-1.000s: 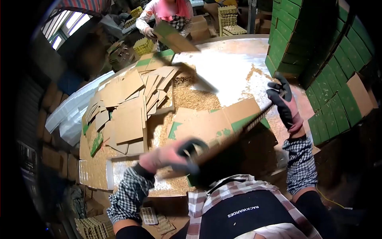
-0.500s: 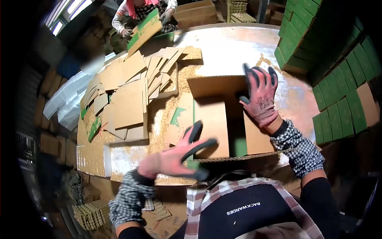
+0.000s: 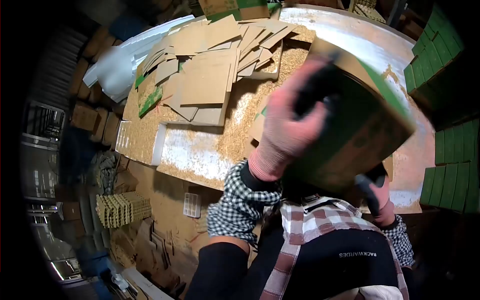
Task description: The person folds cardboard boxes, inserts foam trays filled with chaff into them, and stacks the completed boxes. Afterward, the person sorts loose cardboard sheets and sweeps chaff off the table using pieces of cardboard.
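Observation:
A green and brown cardboard box [image 3: 355,130] is tilted up close in front of my body, slightly blurred. My left hand [image 3: 295,115], in a pink and black glove, is on the box's left side near its upper edge, with the fingers curled against it. Low at the box's right side is my right hand [image 3: 376,197], gloved the same way and partly hidden by the box; its grip is unclear. Beneath the box, part of a flat cardboard sheet [image 3: 259,125] shows on the table.
The round table [image 3: 200,172] carries scattered husk-like bits. Loose cardboard pieces [image 3: 206,82] are heaped at its left. Green boxes [image 3: 450,165] are stacked at the right. Egg trays [image 3: 122,209] and a small white tray [image 3: 191,205] lie below the table's front edge.
The box has gone from resting open-side up on the table to being tilted up. My left hand has moved up and right onto it, my right hand down. The view has shifted left.

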